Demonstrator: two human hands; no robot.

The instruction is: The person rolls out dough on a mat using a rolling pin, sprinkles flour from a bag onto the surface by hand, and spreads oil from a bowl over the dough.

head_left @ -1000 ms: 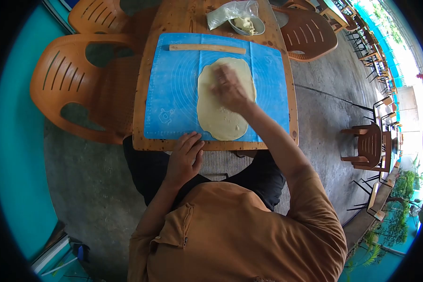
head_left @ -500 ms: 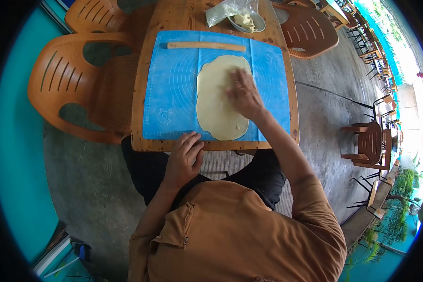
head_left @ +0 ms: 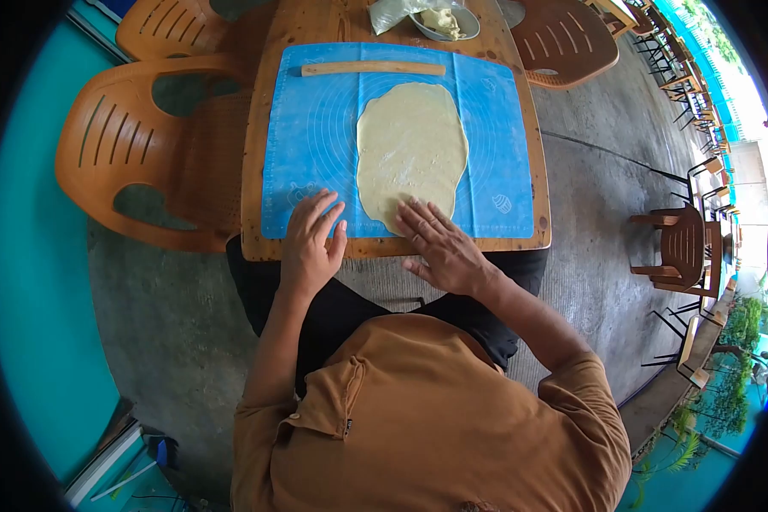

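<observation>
A flat, rolled-out sheet of dough (head_left: 411,149) lies on a blue silicone baking mat (head_left: 495,128), with a light dusting of flour on its surface. My right hand (head_left: 444,250) is at the dough's near edge, its fingertips over the rim and its thumb spread away. My left hand (head_left: 312,247) hovers at the mat's near left edge, fingers apart, holding nothing. Across the far part of the mat lies a wooden rolling pin (head_left: 373,68), away from both hands.
On the far end of the wooden table (head_left: 256,171) are a bowl (head_left: 469,24) with a lump of dough and a plastic bag (head_left: 392,12) of white powder. Orange plastic chairs (head_left: 119,145) stand to the left, a brown chair (head_left: 572,43) at the far right.
My right hand has moved from the middle of the dough back to its near edge. My left hand has shifted slightly left and its fingers have spread. The rolling pin still lies on the mat.
</observation>
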